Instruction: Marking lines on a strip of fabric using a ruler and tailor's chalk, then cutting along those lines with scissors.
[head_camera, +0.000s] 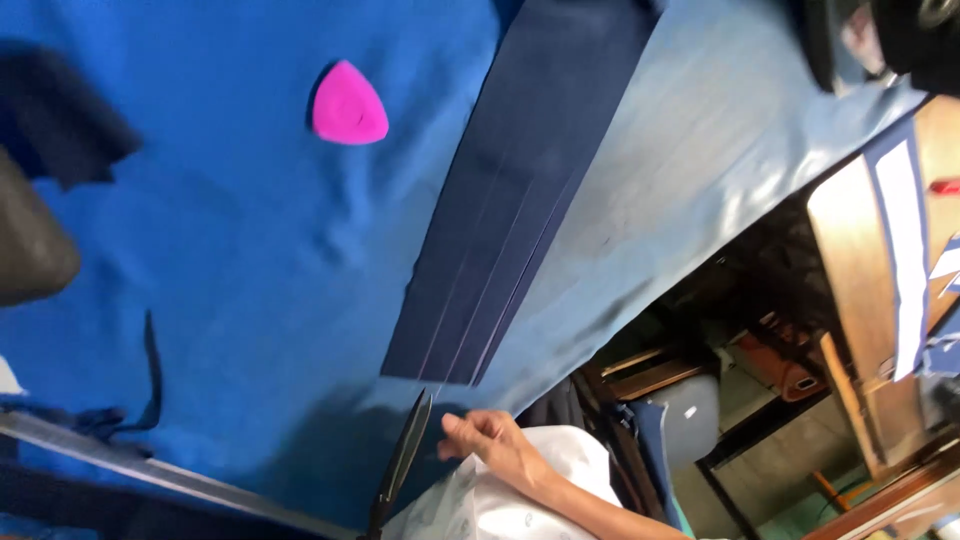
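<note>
While a bright blue cloth (230, 270) covers the worktable, a navy fabric strip (520, 190) lies flat across it, with a pink triangular chalk (348, 105) well apart on the blue. One hand (495, 445), which of the two I cannot tell, rests with fingers loosely curled, gripping nothing, just beside dark scissors (402, 460). Beyond the table edge stand wooden furniture (860, 270) and a grey container (690, 415).

A hand (490, 440) rests on blue cloth (230, 260) covering the desk, beside dark scissors (402, 462); a navy strip (520, 190) (folded lengthwise) and pink chalk (348, 105) lie beyond.
</note>
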